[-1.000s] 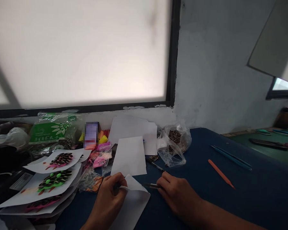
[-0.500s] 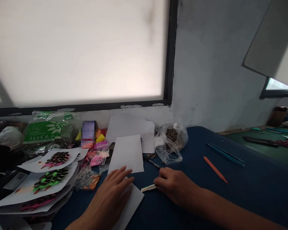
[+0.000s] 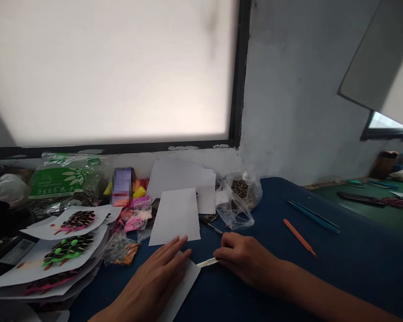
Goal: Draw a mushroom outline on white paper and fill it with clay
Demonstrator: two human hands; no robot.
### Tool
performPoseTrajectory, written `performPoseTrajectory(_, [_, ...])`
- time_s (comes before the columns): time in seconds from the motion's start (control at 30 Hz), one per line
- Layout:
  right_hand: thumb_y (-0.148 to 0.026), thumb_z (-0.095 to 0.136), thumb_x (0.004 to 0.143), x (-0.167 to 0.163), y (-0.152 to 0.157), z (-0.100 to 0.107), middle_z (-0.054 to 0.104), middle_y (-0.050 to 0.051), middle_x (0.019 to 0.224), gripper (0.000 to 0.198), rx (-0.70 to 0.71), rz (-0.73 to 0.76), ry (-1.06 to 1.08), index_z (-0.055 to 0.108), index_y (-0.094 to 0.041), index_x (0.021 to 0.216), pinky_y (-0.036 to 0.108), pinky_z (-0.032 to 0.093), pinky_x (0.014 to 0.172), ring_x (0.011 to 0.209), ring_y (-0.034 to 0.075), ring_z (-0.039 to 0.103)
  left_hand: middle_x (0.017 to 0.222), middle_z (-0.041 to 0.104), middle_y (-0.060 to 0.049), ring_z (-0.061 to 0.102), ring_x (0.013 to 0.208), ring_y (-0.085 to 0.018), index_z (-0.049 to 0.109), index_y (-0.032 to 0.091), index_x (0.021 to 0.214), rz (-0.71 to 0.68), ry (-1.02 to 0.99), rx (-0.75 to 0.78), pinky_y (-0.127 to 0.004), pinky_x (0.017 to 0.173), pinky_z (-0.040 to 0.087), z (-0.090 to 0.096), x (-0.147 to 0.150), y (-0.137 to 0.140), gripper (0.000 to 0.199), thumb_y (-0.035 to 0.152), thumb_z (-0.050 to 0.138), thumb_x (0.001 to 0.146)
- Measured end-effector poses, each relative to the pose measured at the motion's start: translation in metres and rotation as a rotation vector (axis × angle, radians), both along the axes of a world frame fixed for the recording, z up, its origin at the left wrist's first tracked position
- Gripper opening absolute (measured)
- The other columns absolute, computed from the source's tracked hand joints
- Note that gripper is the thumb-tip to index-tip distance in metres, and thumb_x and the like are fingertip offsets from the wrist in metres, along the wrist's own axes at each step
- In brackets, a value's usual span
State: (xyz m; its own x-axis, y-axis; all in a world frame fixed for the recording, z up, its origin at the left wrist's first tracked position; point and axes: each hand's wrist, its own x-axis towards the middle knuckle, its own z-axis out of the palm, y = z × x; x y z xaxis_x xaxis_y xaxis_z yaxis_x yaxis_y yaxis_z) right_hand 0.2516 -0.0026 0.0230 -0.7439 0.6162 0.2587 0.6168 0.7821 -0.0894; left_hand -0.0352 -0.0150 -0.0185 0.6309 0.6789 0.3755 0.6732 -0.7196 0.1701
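My left hand [image 3: 154, 275] lies flat, fingers stretched out, on a folded or small sheet of white paper [image 3: 183, 290] at the bottom middle. My right hand [image 3: 246, 259] is closed round a slim white tool [image 3: 207, 263]. Its pale tip points left and meets the paper's right corner; the rest is hidden in my fingers. Just beyond my right hand lies a dark pen-like stick [image 3: 213, 227], its near end close to my knuckles. Another white sheet [image 3: 176, 217] rests on the blue table [image 3: 255, 295] past my left fingertips.
Left, a stack of paper sheets [image 3: 6, 275] bears seed-covered hedgehog figures [image 3: 69, 250]. Behind are a green seed bag [image 3: 58, 181], colourful clay packets [image 3: 136, 219], and a clear bag of seeds [image 3: 240, 190]. Right lie an orange tool [image 3: 298, 237] and blue tweezers [image 3: 314, 217].
The view has shifted slightly. My left fingers have spread a little over the paper, and the white tool's tip now meets the paper's corner. My right hand keeps its grip.
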Motion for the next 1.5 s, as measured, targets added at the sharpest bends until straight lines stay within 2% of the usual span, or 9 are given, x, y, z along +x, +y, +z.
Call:
performPoseTrajectory(0.1, [-0.018, 0.051, 0.099, 0.000, 0.001, -0.002, 0.059, 0.006, 0.089, 0.020, 0.033, 0.006, 0.003, 0.071, -0.017, 0.100, 0.024, 0.035, 0.059, 0.073, 0.016, 0.053, 0.153, 0.044, 0.001, 0.044, 0.138, -0.028, 0.041, 0.038, 0.149, -0.145, 0.056, -0.070, -0.046, 0.108, 0.044, 0.014, 0.003, -0.011, 0.041, 0.037, 0.039, 0.108])
performPoseTrajectory(0.2, [-0.018, 0.051, 0.100, -0.001, 0.002, -0.006, 0.059, 0.006, 0.088, 0.021, 0.057, 0.004, 0.007, 0.072, -0.018, 0.099, 0.025, 0.035, 0.060, 0.074, 0.016, 0.052, 0.155, 0.040, 0.000, 0.040, 0.140, -0.029, 0.039, 0.036, 0.151, -0.131, 0.056, -0.094, -0.049, 0.109, 0.042, 0.018, 0.003, -0.012, 0.043, 0.036, 0.039, 0.108])
performPoseTrajectory(0.3, [-0.016, 0.052, 0.099, -0.003, 0.002, -0.010, 0.059, 0.006, 0.087, 0.020, 0.063, -0.022, 0.028, 0.072, -0.018, 0.100, 0.025, 0.035, 0.061, 0.073, 0.016, 0.052, 0.156, 0.037, 0.000, 0.035, 0.142, -0.031, 0.040, 0.038, 0.150, -0.089, 0.088, -0.123, -0.051, 0.109, 0.043, 0.010, 0.003, -0.003, 0.042, 0.037, 0.041, 0.107])
performPoseTrajectory(0.43, [-0.015, 0.053, 0.098, -0.003, 0.003, -0.013, 0.059, 0.006, 0.087, 0.019, 0.070, -0.031, 0.056, 0.072, -0.017, 0.101, 0.025, 0.035, 0.060, 0.074, 0.016, 0.052, 0.158, 0.034, 0.001, 0.030, 0.144, -0.032, 0.040, 0.039, 0.149, -0.108, 0.086, -0.120, -0.056, 0.110, 0.040, 0.003, 0.004, 0.004, 0.044, 0.029, 0.042, 0.107])
performPoseTrajectory(0.57, [-0.017, 0.050, 0.100, -0.002, 0.001, -0.013, 0.057, 0.005, 0.086, 0.022, 0.064, -0.019, 0.068, 0.071, -0.018, 0.105, 0.025, 0.035, 0.060, 0.073, 0.016, 0.052, 0.155, 0.040, 0.001, 0.036, 0.142, -0.031, 0.045, 0.041, 0.146, -0.110, 0.094, -0.163, -0.054, 0.108, 0.043, 0.008, 0.006, -0.001, 0.040, 0.029, 0.041, 0.108])
performPoseTrajectory(0.73, [-0.020, 0.044, 0.104, -0.003, -0.004, -0.012, 0.054, 0.004, 0.084, 0.028, 0.062, -0.041, 0.027, 0.072, -0.021, 0.108, 0.024, 0.030, 0.057, 0.068, 0.015, 0.048, 0.155, 0.041, 0.000, 0.039, 0.140, -0.034, 0.043, 0.042, 0.147, -0.105, 0.093, -0.185, -0.057, 0.105, 0.045, 0.014, 0.008, -0.003, 0.039, 0.040, 0.040, 0.108])
performPoseTrajectory(0.97, [-0.024, 0.046, 0.103, -0.004, -0.007, -0.005, 0.053, 0.003, 0.085, 0.027, -0.092, -0.092, 0.011, 0.073, -0.023, 0.105, 0.023, 0.031, 0.057, 0.069, 0.014, 0.050, 0.153, 0.044, 0.000, 0.041, 0.139, -0.034, 0.042, 0.044, 0.147, -0.106, 0.049, -0.162, -0.054, 0.107, 0.045, 0.014, 0.008, -0.005, 0.041, 0.039, 0.043, 0.107])
performPoseTrajectory(1.23, [-0.023, 0.045, 0.104, -0.003, -0.008, 0.005, 0.055, 0.004, 0.088, 0.028, -0.220, -0.056, 0.048, 0.073, -0.022, 0.109, 0.024, 0.037, 0.061, 0.071, 0.014, 0.053, 0.154, 0.043, -0.003, 0.039, 0.140, -0.035, 0.044, 0.041, 0.147, -0.116, 0.139, -0.166, -0.056, 0.105, 0.045, 0.016, 0.008, -0.003, 0.040, 0.032, 0.038, 0.108])
performPoseTrajectory(1.5, [-0.023, 0.041, 0.104, -0.002, -0.010, -0.004, 0.054, 0.003, 0.086, 0.030, -0.141, -0.045, 0.047, 0.071, -0.021, 0.103, 0.023, 0.032, 0.056, 0.066, 0.013, 0.050, 0.152, 0.047, -0.004, 0.042, 0.138, -0.034, 0.048, 0.041, 0.144, -0.126, 0.081, -0.149, -0.052, 0.106, 0.045, 0.019, 0.009, -0.005, 0.039, 0.032, 0.045, 0.106])
